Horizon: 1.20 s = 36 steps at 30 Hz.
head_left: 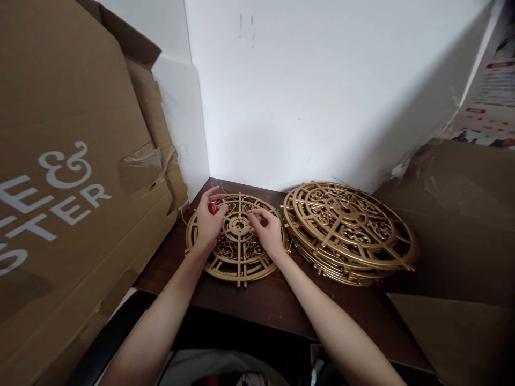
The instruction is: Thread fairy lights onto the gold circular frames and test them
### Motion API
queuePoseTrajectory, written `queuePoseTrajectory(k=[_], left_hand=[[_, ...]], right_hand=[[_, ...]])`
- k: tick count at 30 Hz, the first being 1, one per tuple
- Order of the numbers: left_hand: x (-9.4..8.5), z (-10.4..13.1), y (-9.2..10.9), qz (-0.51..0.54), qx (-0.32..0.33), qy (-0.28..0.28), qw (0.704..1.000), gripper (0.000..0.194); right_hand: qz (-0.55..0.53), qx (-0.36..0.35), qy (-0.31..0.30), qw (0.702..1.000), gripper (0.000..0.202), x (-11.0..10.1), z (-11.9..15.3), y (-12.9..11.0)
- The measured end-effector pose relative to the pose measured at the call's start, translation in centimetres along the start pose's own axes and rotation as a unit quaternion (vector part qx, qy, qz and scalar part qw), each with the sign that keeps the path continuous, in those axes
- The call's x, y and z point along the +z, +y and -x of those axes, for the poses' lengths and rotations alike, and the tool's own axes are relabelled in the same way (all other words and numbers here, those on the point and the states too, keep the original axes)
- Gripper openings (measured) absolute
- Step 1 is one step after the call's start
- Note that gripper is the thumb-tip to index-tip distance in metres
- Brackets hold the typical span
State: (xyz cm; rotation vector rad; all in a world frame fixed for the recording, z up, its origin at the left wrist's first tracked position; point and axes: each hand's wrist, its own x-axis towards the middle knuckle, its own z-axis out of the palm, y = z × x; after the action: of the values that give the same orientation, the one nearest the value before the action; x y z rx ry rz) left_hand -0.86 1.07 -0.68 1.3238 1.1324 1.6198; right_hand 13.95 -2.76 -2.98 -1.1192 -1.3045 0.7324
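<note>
Beneath both hands, a gold openwork disc (pixel 234 229) lies flat on the dark surface (pixel 259 295). The left hand (pixel 208 222) is curled around a slim red tool (pixel 213 208); the right hand (pixel 269 231) pinches its fingertips together near the hub, on what is too small to tell. Beside it stand stacked discs (pixel 354 215). Fine fingertip work seems in hand, calling for a steady disc and a precise touch.

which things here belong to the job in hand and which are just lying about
In the job:
gold openwork disc under left hand and right hand
red item in left hand
stack of similar discs, probably, though untouched

Lying about:
lettered box, left
cardboard, far right
printed sheet, upper right
</note>
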Motion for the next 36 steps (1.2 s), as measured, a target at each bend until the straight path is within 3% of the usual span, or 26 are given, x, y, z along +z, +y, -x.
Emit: queuePoseTrajectory(k=[3, 5, 9, 12, 15, 18, 25, 32, 36], left_hand=[[-0.2, -0.2, -0.3, -0.081, 0.066, 0.009, 0.994, 0.047], [-0.3, -0.1, -0.3, -0.152, 0.109, -0.033, 0.982, 0.043], [-0.3, 0.7, -0.1, -0.317, 0.192, -0.123, 0.921, 0.034], [-0.2, 1.3, -0.1, -0.416, 0.242, -0.137, 0.866, 0.024], [-0.2, 1.4, -0.2, -0.450, 0.259, -0.138, 0.843, 0.017], [-0.2, 1.3, -0.3, -0.427, 0.269, -0.151, 0.850, 0.016], [-0.2, 0.8, -0.2, -0.295, 0.250, -0.177, 0.905, 0.016], [-0.1, 0.7, -0.1, -0.260, 0.238, -0.223, 0.909, 0.017], [-0.2, 0.5, -0.2, -0.260, 0.239, -0.201, 0.914, 0.016]], right_hand=[[-0.010, 0.006, -0.006, 1.000, 0.025, 0.0, 0.0, -0.1], [-0.018, 0.013, -0.005, 1.000, 0.024, -0.1, 0.0, -0.1], [-0.020, 0.023, -0.009, 0.999, 0.022, -0.1, -0.2, 0.1], [-0.031, 0.026, -0.004, 0.999, 0.021, -0.1, -0.5, 0.6], [-0.042, 0.035, -0.002, 0.999, 0.020, 0.0, -0.6, 1.0], [-0.028, 0.040, -0.013, 0.999, 0.019, 0.0, -0.5, 1.0], [0.067, -0.016, -0.044, 0.997, 0.017, 0.1, -0.1, 0.4], [0.061, -0.020, -0.040, 0.997, 0.020, 0.2, -0.2, 0.5], [0.015, -0.018, -0.071, 0.997, 0.021, 0.3, -0.1, 0.4]])
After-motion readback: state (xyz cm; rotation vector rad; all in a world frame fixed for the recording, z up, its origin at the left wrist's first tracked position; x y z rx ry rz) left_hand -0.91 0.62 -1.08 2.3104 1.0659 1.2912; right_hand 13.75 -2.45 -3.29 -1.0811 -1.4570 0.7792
